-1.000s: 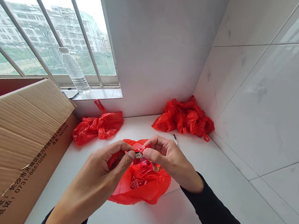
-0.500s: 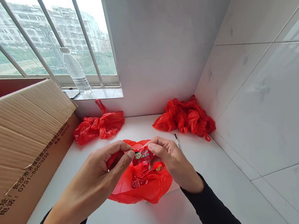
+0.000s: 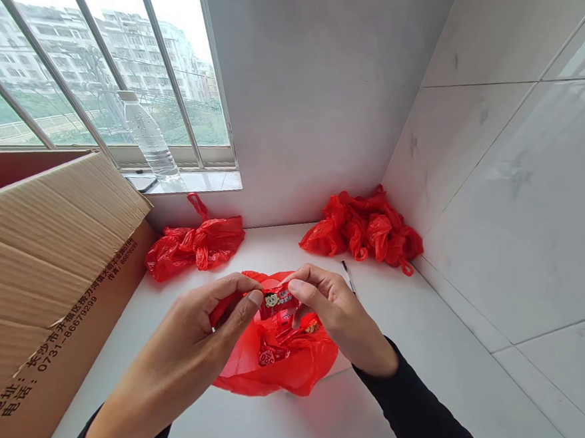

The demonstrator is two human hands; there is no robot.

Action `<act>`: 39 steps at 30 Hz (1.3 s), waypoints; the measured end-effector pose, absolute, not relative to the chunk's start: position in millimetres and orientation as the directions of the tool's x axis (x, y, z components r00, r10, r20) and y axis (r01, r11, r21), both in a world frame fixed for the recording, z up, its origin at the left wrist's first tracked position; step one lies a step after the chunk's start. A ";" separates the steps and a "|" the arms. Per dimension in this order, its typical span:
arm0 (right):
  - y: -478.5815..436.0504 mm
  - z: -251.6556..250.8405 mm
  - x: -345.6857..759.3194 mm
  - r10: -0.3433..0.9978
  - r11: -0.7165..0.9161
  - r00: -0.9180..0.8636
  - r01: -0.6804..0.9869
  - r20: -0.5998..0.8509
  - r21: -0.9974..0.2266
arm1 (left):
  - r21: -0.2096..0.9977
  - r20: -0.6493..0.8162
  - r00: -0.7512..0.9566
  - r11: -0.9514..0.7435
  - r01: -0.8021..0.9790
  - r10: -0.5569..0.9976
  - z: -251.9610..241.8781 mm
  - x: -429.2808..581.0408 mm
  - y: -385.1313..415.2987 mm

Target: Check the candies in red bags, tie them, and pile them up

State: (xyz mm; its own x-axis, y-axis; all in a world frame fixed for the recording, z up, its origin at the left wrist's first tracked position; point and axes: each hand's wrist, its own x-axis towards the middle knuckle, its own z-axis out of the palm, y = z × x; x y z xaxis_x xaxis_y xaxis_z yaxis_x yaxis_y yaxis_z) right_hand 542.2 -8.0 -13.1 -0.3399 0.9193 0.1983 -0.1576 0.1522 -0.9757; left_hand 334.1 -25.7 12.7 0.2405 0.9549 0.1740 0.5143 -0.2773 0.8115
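Pale tiled corner w/ a white worktop (image 3: 414,347) & a silver-barred window (image 3: 107,72). Far L: open brown corrugated-cardboard box (image 3: 53,262), then clear plastic water btl (image 3: 152,142) on the sill (image 3: 219,182), then a knotted red plastic bag (image 3: 198,242) at the back. Nearer, the person's left hand (image 3: 199,332) has thumb & forefinger pinching the L end of a small shiny red printed packet (image 3: 281,301); more red shows under its curled fingers, can't tell what. Packet is up over an open red plastic bag (image 3: 281,383) w/ similar red pkts (image 3: 267,357) inside. Right hand (image 3: 329,311) pinches the packet's other end, thumb vs. fingertips. Beyond it, a slim black-and-white pen (image 3: 348,277), then a heap of crumpled red plastic bags (image 3: 367,227). Step in hand, prob.: handling one packet two-handed, printed side showing. Next move likely calls for a light, even grip, clear of the bag's rim.
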 end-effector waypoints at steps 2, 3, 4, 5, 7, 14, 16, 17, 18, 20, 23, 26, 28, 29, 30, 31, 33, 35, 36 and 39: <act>-7.9 -13.2 542.0 0.923 0.141 -0.336 -0.158 0.187 -0.977 | 0.810 0.170 0.231 -0.269 0.520 0.958 12.4 333.8 -26.3; -7.8 -13.3 542.1 0.926 0.129 -0.336 -0.153 0.175 -0.980 | 0.810 0.174 0.229 -0.272 0.520 0.958 12.3 333.8 -26.4; -7.7 -13.5 542.1 0.926 0.119 -0.341 -0.141 0.161 -0.983 | 0.810 0.180 0.227 -0.275 0.518 0.957 12.2 333.8 -26.4; -7.6 -14.0 542.2 0.925 0.110 -0.350 -0.125 0.148 -0.986 | 0.812 0.187 0.228 -0.281 0.512 0.955 12.1 333.9 -26.4; -7.6 -15.3 542.3 0.920 0.108 -0.368 -0.096 0.136 -0.989 | 0.813 0.196 0.233 -0.290 0.505 0.953 11.7 334.0 -26.3; -8.8 -18.7 538.7 0.913 0.087 -0.375 -0.209 0.162 -0.974 | 0.801 0.205 0.260 -0.315 0.510 0.944 11.4 337.1 -26.4; -9.1 -18.3 537.9 0.912 0.085 -0.375 -0.223 0.166 -0.971 | 0.800 0.217 0.255 -0.322 0.506 0.942 12.2 337.2 -26.1; -9.2 -17.9 537.7 0.912 0.085 -0.376 -0.220 0.165 -0.972 | 0.799 0.219 0.256 -0.324 0.507 0.942 12.6 336.8 -26.0; -9.3 -17.5 537.6 0.911 0.087 -0.378 -0.214 0.165 -0.973 | 0.798 0.220 0.255 -0.324 0.508 0.942 12.9 336.1 -25.8; -9.7 -16.7 537.7 0.906 0.090 -0.389 -0.207 0.167 -0.974 | 0.795 0.218 0.254 -0.323 0.514 0.942 13.1 334.3 -25.4; -10.0 -15.9 537.6 0.895 0.091 -0.409 -0.219 0.176 -0.971 | 0.785 0.206 0.253 -0.314 0.534 0.945 12.5 332.0 -24.5; -9.6 -16.4 537.3 0.889 0.063 -0.428 -0.234 0.161 -0.970 | 0.784 0.193 0.249 -0.302 0.543 0.949 11.6 331.4 -24.0; -8.9 -17.3 537.3 0.888 0.051 -0.433 -0.234 0.151 -0.971 | 0.788 0.189 0.245 -0.296 0.540 0.951 11.5 331.6 -24.3; -8.6 -17.8 537.4 0.888 0.052 -0.434 -0.232 0.151 -0.971 | 0.791 0.188 0.244 -0.293 0.538 0.952 11.6 331.8 -24.7; -8.3 -18.5 537.4 0.888 0.055 -0.433 -0.232 0.154 -0.971 | 0.794 0.190 0.245 -0.296 0.531 0.951 11.8 331.9 -25.2; -8.1 -19.1 537.4 0.888 0.060 -0.433 -0.232 0.158 -0.971 | 0.798 0.194 0.243 -0.297 0.524 0.950 12.1 332.0 -25.8; -8.0 -20.5 537.3 0.889 0.063 -0.430 -0.233 0.161 -0.970 | 0.807 0.207 0.241 -0.305 0.506 0.948 12.6 332.0 -27.0; -7.8 -21.9 537.3 0.892 0.065 -0.421 -0.234 0.161 -0.970 | 0.813 0.215 0.241 -0.310 0.493 0.946 12.8 331.9 -27.4; -7.6 -22.4 537.4 0.895 0.068 -0.416 -0.232 0.162 -0.970 | 0.813 0.218 0.239 -0.312 0.492 0.946 12.9 331.9 -27.3; -7.0 -22.6 538.0 0.900 0.086 -0.402 -0.214 0.168 -0.973 | 0.800 0.227 0.237 -0.319 0.508 0.945 12.9 332.0 -26.2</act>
